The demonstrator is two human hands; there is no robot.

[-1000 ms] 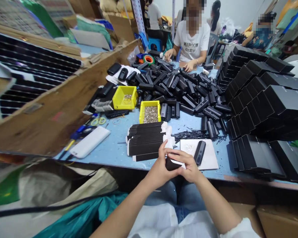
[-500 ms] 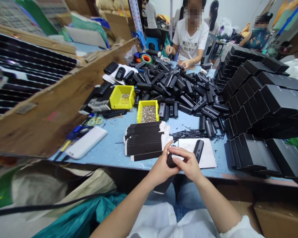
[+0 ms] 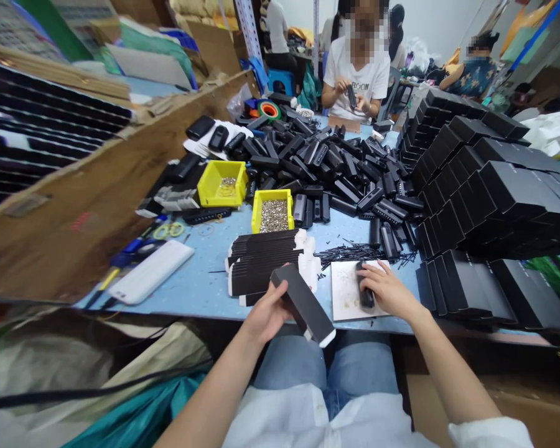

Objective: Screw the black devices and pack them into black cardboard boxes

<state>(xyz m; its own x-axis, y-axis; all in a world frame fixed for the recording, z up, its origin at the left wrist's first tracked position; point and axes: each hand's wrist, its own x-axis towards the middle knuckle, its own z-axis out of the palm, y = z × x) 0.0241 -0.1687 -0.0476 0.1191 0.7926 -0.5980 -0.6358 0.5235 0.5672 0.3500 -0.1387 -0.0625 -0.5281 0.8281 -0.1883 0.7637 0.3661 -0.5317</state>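
Observation:
My left hand [image 3: 268,314] is closed round a long black cardboard box [image 3: 303,302], held tilted over the table's front edge. White flaps show at its lower end. My right hand [image 3: 387,289] has its fingers wrapped over a black oblong plastic device [image 3: 364,286] that lies on a white square pad [image 3: 345,292]. Part of the device is hidden under the fingers. Left of the pad lies a stack of flattened black cartons [image 3: 256,274] with white end flaps. Loose black screws [image 3: 350,252] are strewn just behind the pad.
Finished-looking black boxes [image 3: 518,193] rise in tall stacks on the right. A heap of black devices [image 3: 326,155] covers the back. Two yellow bins [image 3: 256,211] hold small metal parts. A white power bank-like block [image 3: 152,272] lies left. Opposite, a person [image 3: 354,74] handles a device.
My hands have parted. The left now holds the box out to the left, and the right has moved over onto the device on the pad. The person opposite has raised a device.

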